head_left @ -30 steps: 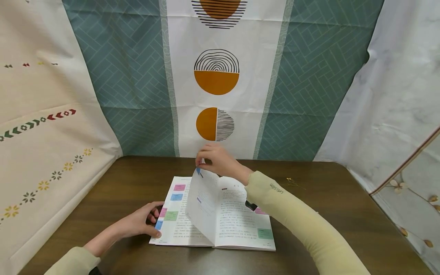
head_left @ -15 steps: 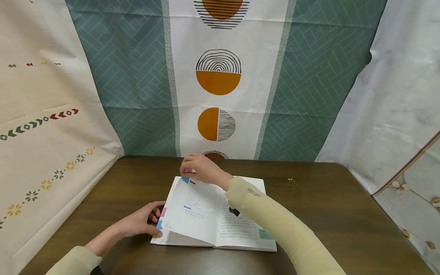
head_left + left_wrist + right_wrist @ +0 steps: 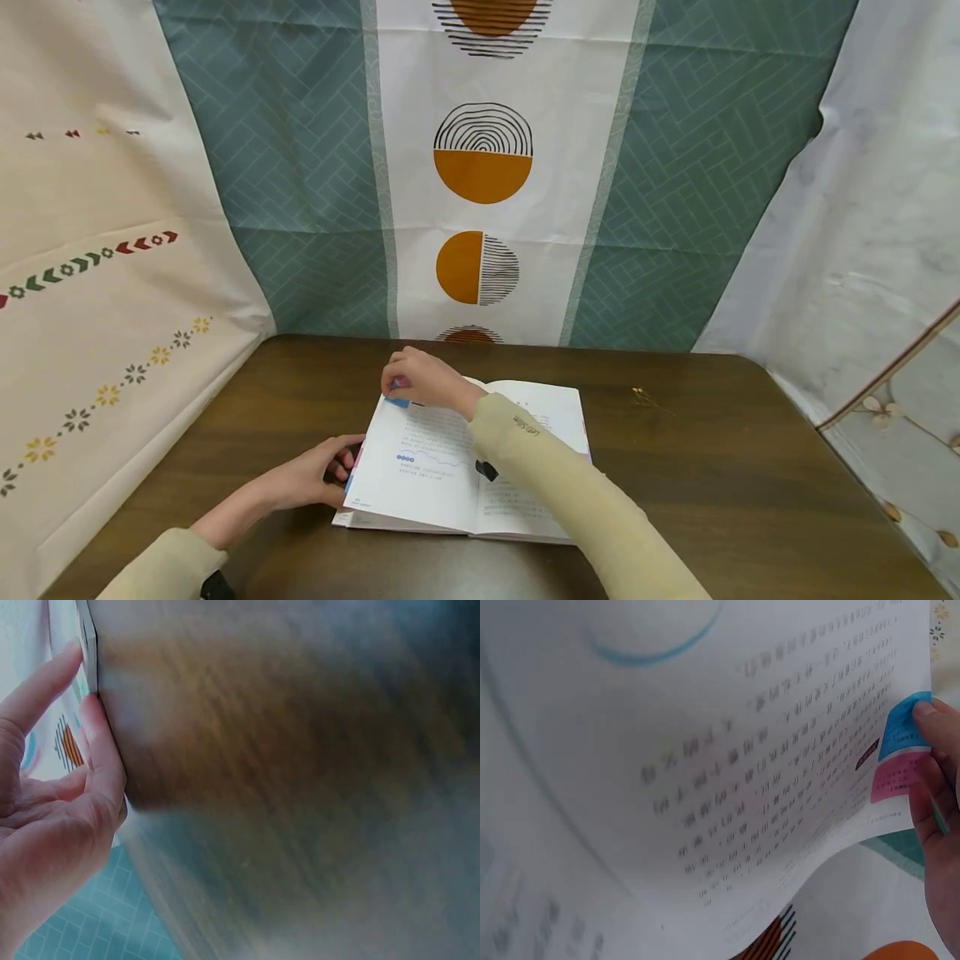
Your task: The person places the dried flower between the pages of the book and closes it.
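Note:
An open book point(image 3: 547, 408) with printed text lies on the dark wooden table. My right hand point(image 3: 427, 379) pinches the far left corner of a turned page point(image 3: 412, 458). In the right wrist view, the thumb and fingers hold that page beside its blue label point(image 3: 904, 724) and pink label point(image 3: 894, 778). The page slopes over the left half of the book, its near edge slightly raised. At the book's left edge rests my left hand point(image 3: 303, 477), thumb near the lower corner. The left wrist view shows its thumb and forefinger fairly straight against the book's edge point(image 3: 90, 652).
The wooden table point(image 3: 720, 467) extends around the book. A small yellow flower sprig point(image 3: 648, 398) shows to the right. Patterned cloth point(image 3: 315, 167) hangs behind the table, with pale fabric point(image 3: 90, 350) on the left and a marbled covering point(image 3: 862, 208) on the right.
My right hand has carried the pinched page leftward and down, from near upright over the middle to above the left half. My left hand stays at the book's left edge.

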The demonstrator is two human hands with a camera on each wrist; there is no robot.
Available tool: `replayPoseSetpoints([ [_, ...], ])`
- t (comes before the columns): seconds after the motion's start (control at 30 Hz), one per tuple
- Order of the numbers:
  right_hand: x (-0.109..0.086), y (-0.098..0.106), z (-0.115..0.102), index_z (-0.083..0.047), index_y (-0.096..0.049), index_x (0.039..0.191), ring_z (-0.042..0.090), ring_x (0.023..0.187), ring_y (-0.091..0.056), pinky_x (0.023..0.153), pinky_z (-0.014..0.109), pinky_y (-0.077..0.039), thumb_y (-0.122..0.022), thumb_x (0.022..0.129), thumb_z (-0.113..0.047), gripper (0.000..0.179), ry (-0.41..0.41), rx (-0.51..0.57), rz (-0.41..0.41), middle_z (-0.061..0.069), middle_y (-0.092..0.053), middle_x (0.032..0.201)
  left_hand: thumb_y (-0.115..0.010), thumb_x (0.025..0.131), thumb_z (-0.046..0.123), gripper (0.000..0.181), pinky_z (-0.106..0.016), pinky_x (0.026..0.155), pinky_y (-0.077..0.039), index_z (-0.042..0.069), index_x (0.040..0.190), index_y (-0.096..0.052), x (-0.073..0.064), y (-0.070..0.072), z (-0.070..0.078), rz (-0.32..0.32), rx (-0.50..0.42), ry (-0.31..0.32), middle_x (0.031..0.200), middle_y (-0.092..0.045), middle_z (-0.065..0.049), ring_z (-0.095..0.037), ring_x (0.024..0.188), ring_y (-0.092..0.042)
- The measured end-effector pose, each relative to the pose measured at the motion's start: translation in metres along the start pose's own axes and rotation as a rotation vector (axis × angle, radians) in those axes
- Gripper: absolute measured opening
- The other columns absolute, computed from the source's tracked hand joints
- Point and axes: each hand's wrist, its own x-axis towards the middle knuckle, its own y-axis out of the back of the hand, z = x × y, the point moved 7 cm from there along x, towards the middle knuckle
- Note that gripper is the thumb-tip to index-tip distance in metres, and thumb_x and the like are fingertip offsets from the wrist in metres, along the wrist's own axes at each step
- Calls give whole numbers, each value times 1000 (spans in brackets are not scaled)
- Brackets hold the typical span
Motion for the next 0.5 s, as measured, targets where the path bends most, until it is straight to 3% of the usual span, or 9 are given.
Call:
replayPoseSetpoints([
  [0.23,7,-19,2,-21,-74,96,11,97,-49,84,15,-43,-69,93,-25,7,-74,25,-69,-5,-65,102,-78,79,9,90,-21,77,-40,-14,147,-24,-2,1,-1,-21,-16,5,109,-42,-15,-17,95,-45],
  [0.5,9,-37,5,-23,-74,96,9,93,-47,78,16,-41,-70,92,-27,6,-102,-15,-103,-7,-63,97,-78,77,6,93,-21,76,-40,-13,148,-22,-2,1,-3,-17,-23,50,110,-41,-15,-22,98,-43],
])
